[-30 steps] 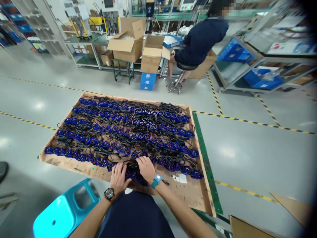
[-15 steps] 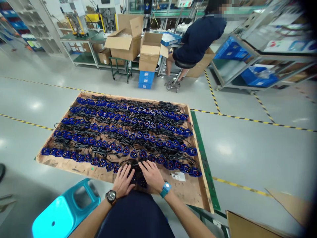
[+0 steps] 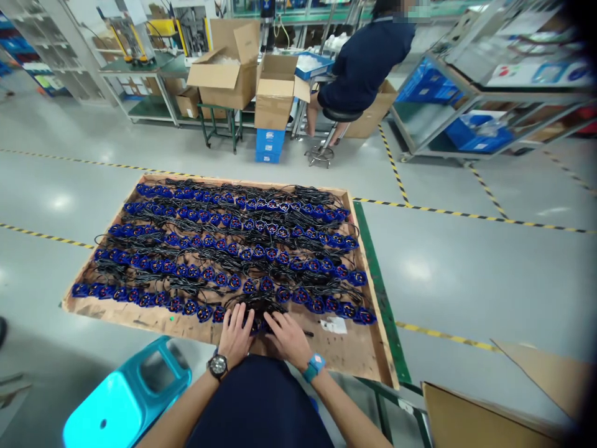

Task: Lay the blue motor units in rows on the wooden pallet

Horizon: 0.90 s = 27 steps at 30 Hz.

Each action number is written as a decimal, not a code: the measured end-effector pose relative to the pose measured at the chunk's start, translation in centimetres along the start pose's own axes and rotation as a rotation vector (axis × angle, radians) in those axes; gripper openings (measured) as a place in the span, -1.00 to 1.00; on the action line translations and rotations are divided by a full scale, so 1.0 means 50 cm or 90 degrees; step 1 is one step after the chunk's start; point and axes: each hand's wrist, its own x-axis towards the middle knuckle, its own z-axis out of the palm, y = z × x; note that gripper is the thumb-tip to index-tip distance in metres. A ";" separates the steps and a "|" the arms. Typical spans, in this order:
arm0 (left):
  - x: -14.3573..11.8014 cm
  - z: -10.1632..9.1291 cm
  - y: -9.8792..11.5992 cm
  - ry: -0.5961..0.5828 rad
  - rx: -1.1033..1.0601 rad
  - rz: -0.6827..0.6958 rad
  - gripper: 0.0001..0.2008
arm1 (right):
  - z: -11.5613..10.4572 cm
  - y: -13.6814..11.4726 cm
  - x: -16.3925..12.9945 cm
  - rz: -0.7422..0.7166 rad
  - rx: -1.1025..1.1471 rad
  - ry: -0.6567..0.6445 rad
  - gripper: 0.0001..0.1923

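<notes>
Round blue-rimmed parts [image 3: 204, 312] with coloured insides lie in rows among black cable bundles [image 3: 254, 300] in a shallow wooden tray [image 3: 373, 367]. At the near edge, my left hand [image 3: 236, 336] bends its fingers over a blue-rimmed part [image 3: 254, 328]; its thumb is hidden. Opposite it, my right hand [image 3: 289, 339] has its fingertips on the same spot, beside the cables. Both hands seem closed around parts there, mostly covered by the fingers. A dark cable end [image 3: 308, 334] sticks out beyond my right hand.
White paper [image 3: 333, 325] lies in the tray, right of my hands. A turquoise stool [image 3: 109, 398] stands at lower left, a cardboard sheet [image 3: 485, 417] at lower right. Beyond the tray are open cardboard boxes [image 3: 275, 102], a seated person [image 3: 368, 62] and a cart [image 3: 471, 106].
My hands have drawn slightly toward my body, their fingers more bent over the parts. Less of the blue parts between them shows now. The view has shifted a little.
</notes>
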 end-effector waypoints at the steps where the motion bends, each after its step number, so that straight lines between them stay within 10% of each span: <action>1: 0.003 -0.002 0.005 0.007 -0.004 -0.015 -0.35 | -0.008 0.008 0.009 0.002 -0.005 -0.006 -0.43; 15: 0.070 -0.009 0.000 0.075 -0.134 0.034 -0.09 | -0.041 0.011 0.109 0.089 0.014 0.115 -0.55; 27: 0.065 0.005 -0.010 0.037 -0.116 0.115 -0.35 | 0.007 0.013 0.100 0.040 0.023 0.199 -0.71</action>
